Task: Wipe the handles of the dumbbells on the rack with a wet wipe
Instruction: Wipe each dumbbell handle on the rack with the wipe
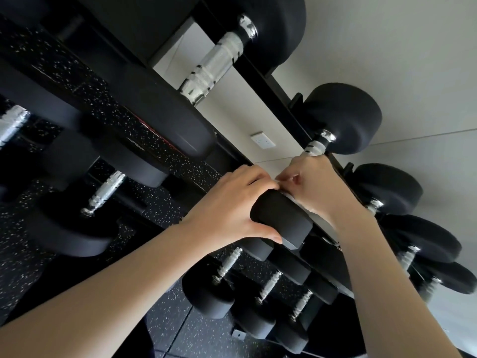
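On the left we see the lower shelf's weights (77, 202), blurred: round black heads joined by ribbed chrome bars, above a black speckled floor (144, 133). Our left hand (232, 202) curls over the near black head of the dumbbell (281, 220) in front of us, fingers on top, thumb beneath. The dumbbell lies across the upper shelf of the black rack (271, 94). A sliver of white wipe (280, 183) shows between our hands. Our right hand (317, 184) wraps round the wipe and the handle (313, 147), fingers curled under, and the handle's bright knurled end pokes out beyond the knuckles. To the right, further dumbbells (392, 192) sit along the same shelf before a pale wall (413, 60).
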The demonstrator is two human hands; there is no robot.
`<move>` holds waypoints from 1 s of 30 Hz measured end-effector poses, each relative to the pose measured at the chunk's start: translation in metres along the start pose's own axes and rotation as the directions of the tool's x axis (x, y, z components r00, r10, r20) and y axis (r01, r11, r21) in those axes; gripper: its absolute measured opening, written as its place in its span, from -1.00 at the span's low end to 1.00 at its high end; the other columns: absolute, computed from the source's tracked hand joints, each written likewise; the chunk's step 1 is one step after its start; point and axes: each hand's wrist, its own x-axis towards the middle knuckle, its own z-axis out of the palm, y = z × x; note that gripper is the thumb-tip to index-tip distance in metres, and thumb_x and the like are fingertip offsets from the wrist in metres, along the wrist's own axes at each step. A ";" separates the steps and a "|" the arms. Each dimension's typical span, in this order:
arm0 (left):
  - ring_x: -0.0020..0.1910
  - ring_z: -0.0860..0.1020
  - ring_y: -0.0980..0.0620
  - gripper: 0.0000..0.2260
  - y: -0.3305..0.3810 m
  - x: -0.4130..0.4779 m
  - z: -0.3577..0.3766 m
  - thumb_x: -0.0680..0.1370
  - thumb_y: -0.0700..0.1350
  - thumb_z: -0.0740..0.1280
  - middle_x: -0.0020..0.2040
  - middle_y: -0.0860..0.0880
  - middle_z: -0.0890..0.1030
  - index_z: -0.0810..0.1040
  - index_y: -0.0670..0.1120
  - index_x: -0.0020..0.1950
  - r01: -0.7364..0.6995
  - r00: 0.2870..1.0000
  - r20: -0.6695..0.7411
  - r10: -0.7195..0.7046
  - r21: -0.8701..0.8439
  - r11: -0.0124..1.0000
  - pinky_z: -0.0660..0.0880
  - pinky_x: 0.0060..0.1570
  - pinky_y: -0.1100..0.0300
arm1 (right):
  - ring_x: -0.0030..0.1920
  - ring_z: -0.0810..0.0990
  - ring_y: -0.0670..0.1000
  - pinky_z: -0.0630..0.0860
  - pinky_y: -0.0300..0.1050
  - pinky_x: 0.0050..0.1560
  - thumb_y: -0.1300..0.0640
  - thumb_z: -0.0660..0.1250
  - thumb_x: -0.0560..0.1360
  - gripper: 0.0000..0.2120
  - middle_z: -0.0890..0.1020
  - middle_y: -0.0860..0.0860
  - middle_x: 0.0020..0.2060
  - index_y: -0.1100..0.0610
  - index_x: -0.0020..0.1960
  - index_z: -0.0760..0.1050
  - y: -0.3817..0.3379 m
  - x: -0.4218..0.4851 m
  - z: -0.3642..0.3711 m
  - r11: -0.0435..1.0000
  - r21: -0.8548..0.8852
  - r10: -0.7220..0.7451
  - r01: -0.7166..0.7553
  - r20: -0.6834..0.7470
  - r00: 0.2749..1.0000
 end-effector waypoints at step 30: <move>0.11 0.42 0.07 -0.32 0.006 0.008 -0.010 0.27 0.39 0.31 0.11 0.08 0.47 0.51 -0.04 0.21 -0.041 0.994 0.105 0.023 0.172 0.984 0.44 0.14 0.01 | -0.41 0.51 0.08 0.39 -0.28 -0.37 0.17 0.28 0.54 -0.95 0.52 0.04 -0.42 0.09 -0.09 0.49 0.040 -0.011 0.022 0.761 0.640 0.551 -0.108 -0.549 0.628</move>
